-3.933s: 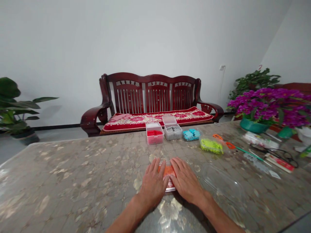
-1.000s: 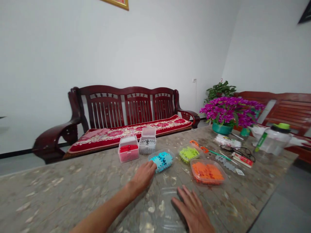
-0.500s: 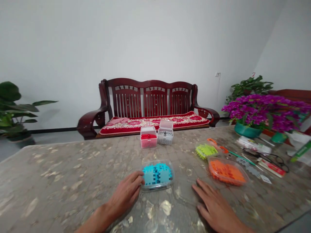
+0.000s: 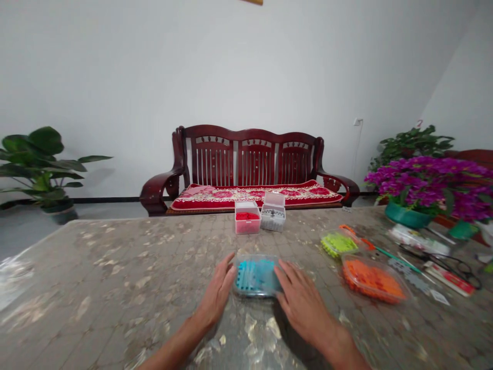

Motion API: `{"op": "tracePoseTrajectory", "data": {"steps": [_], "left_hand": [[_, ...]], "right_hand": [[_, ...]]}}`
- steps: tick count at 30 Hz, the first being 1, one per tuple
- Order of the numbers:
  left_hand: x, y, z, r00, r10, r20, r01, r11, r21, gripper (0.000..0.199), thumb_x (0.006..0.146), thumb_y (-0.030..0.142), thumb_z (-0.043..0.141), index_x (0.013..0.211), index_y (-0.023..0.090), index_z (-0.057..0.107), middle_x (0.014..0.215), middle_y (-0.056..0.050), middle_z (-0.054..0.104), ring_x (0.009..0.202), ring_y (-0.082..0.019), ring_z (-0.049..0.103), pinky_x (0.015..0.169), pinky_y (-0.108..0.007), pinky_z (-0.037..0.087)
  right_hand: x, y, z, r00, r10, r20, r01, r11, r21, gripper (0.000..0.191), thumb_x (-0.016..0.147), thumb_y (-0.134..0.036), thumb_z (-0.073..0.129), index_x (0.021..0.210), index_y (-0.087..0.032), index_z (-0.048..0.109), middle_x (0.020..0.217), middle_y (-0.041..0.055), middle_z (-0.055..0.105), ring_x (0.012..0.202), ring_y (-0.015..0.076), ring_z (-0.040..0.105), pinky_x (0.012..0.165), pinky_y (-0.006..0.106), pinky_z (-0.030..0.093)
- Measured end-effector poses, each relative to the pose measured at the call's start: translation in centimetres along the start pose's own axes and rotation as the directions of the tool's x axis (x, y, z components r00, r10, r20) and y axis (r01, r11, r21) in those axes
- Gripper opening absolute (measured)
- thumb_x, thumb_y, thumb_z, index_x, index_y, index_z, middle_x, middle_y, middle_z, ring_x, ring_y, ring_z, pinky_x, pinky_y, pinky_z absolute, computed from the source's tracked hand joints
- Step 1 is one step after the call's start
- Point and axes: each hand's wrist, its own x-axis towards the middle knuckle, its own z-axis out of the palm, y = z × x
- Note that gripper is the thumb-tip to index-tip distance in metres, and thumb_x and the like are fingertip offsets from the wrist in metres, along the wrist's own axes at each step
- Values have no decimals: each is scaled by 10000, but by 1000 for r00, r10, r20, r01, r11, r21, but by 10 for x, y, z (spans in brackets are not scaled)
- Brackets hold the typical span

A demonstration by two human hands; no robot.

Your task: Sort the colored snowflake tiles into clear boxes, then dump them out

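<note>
A clear plastic box [image 4: 252,295] of blue interlocking plastic pieces [image 4: 246,275] stands on the table before me. A hazy clear lid [image 4: 263,264] lies over the pieces; whether it sits fully down on the rim I cannot tell. My right hand [image 4: 304,300] has its fingers on the lid's right edge, with the thumb side low by the box's near right corner. At the box's left side, my left hand [image 4: 217,293] is open, its fingers stretched forward and the tips at the box wall.
To the right lie a box of orange pieces [image 4: 372,277], a box of lime-green pieces [image 4: 339,243], a cable [image 4: 466,267] and a red-and-white packet [image 4: 449,278]. Farther back stand small open boxes of red pieces [image 4: 247,222] and grey pieces [image 4: 272,220]. Purple flowers [image 4: 427,180] stand far right.
The clear lid, lying flat right of the blue pieces' box, has moved left onto it with my right hand. My left hand stays at the box's left side. The view has turned slightly left.
</note>
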Motion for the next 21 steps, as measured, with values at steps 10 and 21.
{"op": "tracePoseTrajectory", "data": {"steps": [10,21], "left_hand": [[14,12,11,994,77,84,-106,887,449,535,947,322,435,1444,125,440,1581,-177,341,1470,-284,323,1213,-472,267],[22,38,30,965,155,212,-259,689,677,555,880,162,467,1430,94,472,1474,-171,488,1398,-298,412,1183,-431,335]], "right_hand": [[31,-14,-3,990,0,142,-8,999,53,824,849,-566,611,1548,-254,306,1664,95,139,1527,313,78,1211,564,144],[49,-10,3,997,61,-37,-61,998,6,659,937,-544,491,1483,-181,428,1497,155,457,1369,322,414,1134,511,351]]}}
